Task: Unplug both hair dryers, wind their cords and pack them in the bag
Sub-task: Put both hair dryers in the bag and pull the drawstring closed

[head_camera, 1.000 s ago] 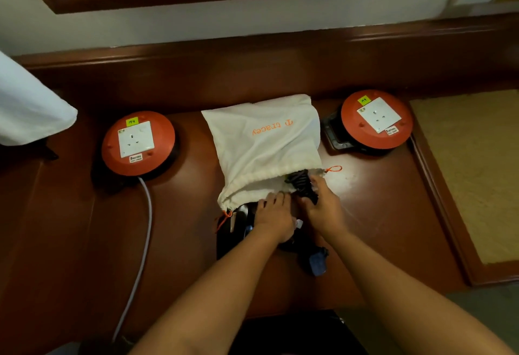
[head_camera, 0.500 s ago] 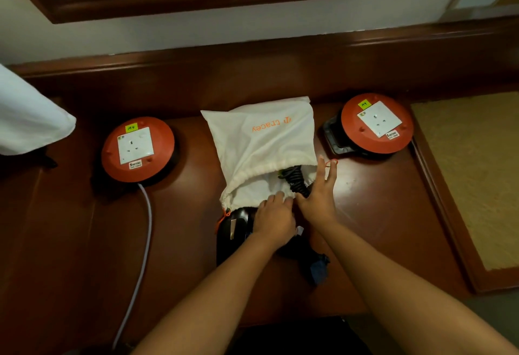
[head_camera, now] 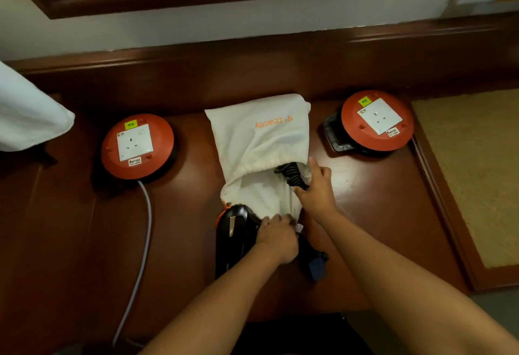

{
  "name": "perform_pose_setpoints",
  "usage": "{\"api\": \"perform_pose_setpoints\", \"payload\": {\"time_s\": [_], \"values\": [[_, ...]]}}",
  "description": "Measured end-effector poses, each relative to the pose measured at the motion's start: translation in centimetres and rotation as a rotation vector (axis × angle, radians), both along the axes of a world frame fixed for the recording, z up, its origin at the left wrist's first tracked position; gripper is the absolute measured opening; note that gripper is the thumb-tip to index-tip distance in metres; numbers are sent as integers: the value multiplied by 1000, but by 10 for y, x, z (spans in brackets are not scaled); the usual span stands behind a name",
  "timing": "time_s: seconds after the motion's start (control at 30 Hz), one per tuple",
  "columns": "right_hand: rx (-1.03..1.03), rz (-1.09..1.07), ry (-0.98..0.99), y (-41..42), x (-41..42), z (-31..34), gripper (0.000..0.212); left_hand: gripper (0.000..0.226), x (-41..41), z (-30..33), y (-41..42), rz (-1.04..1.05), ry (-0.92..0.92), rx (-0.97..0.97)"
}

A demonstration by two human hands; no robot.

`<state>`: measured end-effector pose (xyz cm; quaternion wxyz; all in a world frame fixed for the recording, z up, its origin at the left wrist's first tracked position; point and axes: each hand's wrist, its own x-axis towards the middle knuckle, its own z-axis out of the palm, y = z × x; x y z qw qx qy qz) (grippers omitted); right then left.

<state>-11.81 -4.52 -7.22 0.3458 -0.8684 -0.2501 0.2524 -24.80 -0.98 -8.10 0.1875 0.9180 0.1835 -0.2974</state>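
Gripping a black hair dryer at the bag mouth mid-frame, left hand, right hand clutching the wound cord inside the opening, on the table.

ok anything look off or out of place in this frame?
Little. A coiled black cord pokes out of the white bag mouth by the right hand, and a black hair dryer lies only partly inside, under the left hand. Nothing looks spilled or damaged.
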Motion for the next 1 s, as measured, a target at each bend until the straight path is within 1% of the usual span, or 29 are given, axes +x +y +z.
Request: {"api": "perform_pose_setpoints", "payload": {"time_s": [0.07, 0.1, 0.13, 0.17, 0.2, 0.23, 0.27, 0.3, 0.33, 0.37, 0.4, 0.43, 0.47, 0.5, 0.6, 0.7, 0.77, 0.83, 0.9, 0.97, 1.0], "values": [[-2, -25, 31, 1, 2, 3, 95, 43, -3, 9, 1, 11, -27, -39], [-9, -31, 58, 2, 4, 1, 98, 40, -4, 14, 5, 52, -96, -51], [-33, -32, 82, 2, 6, 0, 100, 36, -5, 19, 12, 102, -202, -44], [-57, -26, 102, 2, 8, -2, 99, 32, -6, 22, 21, 171, -350, -1], [-75, -8, 115, 2, 10, -1, 92, 29, -7, 25, 31, 256, -488, 85], [-73, 10, 122, 1, 11, -2, 79, 36, -9, 28, 43, 356, -570, 198], [-65, 16, 140, 2, 11, -2, 63, 50, -11, 32, 56, 454, -565, 302], [-60, 16, 154, 2, 10, -1, 48, 65, -14, 35, 71, 530, -466, 349], [-69, 13, 158, 2, 8, -1, 36, 74, -16, 37, 86, 599, -340, 345], [-81, 4, 160, 1, 6, -1, 28, 77, -18, 37, 98, 662, -233, 294], [-97, -10, 155, 1, 4, -1, 22, 73, -20, 35, 107, 723, -157, 211], [-117, -23, 139, 1, 3, -1, 18, 63, -23, 33, 112, 773, -143, 114], [-150, -29, 113, 0, 1, -1, 15, 51, -28, 30, 114, 803, -187, 40], [-191, -31, 80, -1, 1, 0, 15, 41, -34, 27, 114, 812, -264, 7], [-289, -30, -10, -5, 0, 1, 24, 29, -56, 22, 108, 797, -433, 28], [-321, -57, -30, -9, -1, -3, 28, 19, -71, 19, 112, 818, -468, 51], [-331, -47, -17, -11, -1, -2, 28, 13, -79, 19, 114, 785, -468, 9], [-353, 8, 17, -14, 3, 1, 27, 15, -84, 19, 116, 758, -469, -101], [-363, 62, 38, -18, 8, 6, 25, 28, -89, 22, 123, 753, -507, -183], [-304, 43, 24, -20, 13, 11, 22, 41, -88, 25, 133, 833, -601, -207], [-265, 21, 6, -18, 15, 14, 24, 47, -83, 28, 140, 921, -629, -227]]}}
